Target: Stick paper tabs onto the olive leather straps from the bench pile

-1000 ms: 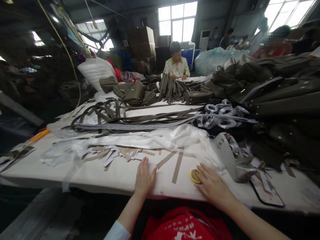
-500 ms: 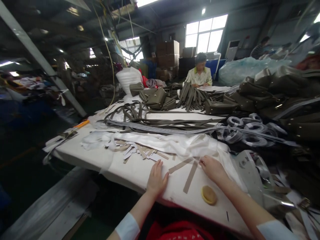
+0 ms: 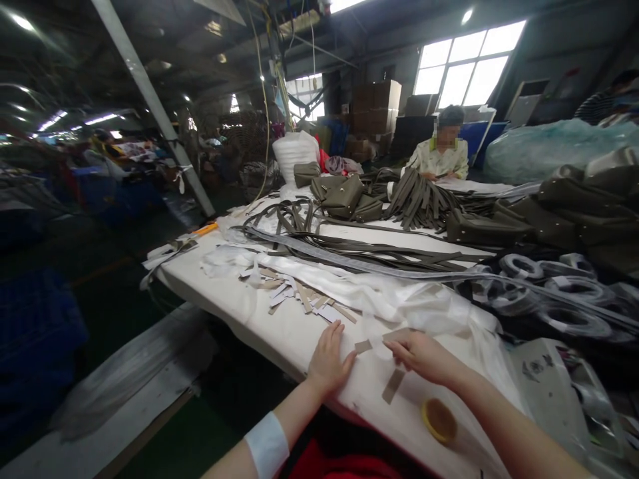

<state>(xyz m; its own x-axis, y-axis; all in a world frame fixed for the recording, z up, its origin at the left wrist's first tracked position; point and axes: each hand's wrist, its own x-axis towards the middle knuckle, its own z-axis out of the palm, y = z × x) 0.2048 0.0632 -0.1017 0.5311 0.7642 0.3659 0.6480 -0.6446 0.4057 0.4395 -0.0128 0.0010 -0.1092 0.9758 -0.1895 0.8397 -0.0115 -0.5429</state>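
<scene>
My left hand [image 3: 329,360] lies on the white table with its fingers stretched out, beside the end of a grey-brown strip [image 3: 363,346]. My right hand [image 3: 423,357] has its fingertips pinched together over the strips; what they hold is too small and blurred to make out. A second grey-brown strip [image 3: 393,386] lies below those fingers, its upper end hidden by them. Whitish, see-through material [image 3: 370,328] covers part of the first strip. To the left is a loose pile of grey and white strips [image 3: 304,296].
A round yellow-rimmed brown disc [image 3: 439,421] lies near the front edge. Beyond are a crumpled white sheet [image 3: 399,296], dark straps [image 3: 359,249], olive bags [image 3: 344,196] and clear rolled coils [image 3: 574,293]. A grey container [image 3: 542,379] stands right. A co-worker [image 3: 442,153] sits across.
My view has swung left, so everything sits further right in the picture. My right hand has moved down and closer to my left hand, covering part of the strips. My left hand stays flat.
</scene>
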